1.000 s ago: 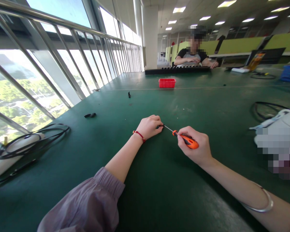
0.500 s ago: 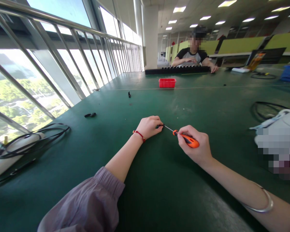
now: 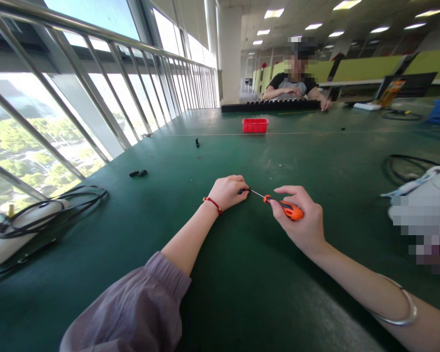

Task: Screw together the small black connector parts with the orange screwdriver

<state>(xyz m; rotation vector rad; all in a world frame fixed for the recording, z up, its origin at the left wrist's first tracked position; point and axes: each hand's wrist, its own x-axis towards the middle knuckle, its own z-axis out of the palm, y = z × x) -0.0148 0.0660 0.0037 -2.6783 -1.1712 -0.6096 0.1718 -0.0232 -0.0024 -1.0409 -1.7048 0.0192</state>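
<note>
My left hand [image 3: 228, 189] rests on the green table, its fingers closed on a small black part [image 3: 245, 190] that they mostly hide. A screwdriver [image 3: 292, 210] with an orange and black handle points left, its thin shaft reaching that part. Around the handle is my right hand [image 3: 305, 220], thumb on the near side and forefinger lifted off it. Whether the tip sits in a screw is too small to tell.
Small black pieces [image 3: 138, 173] and another black piece [image 3: 197, 143] lie to the left. Beyond stands a red basket [image 3: 255, 126]. A person [image 3: 293, 88] sits behind a long black bar [image 3: 271, 106]. Cables [image 3: 77, 195] lie left; a whitish bundle [image 3: 425, 190] lies right.
My right forefinger has lifted and straightened away from the screwdriver handle. My left hand and the black part stay in place.
</note>
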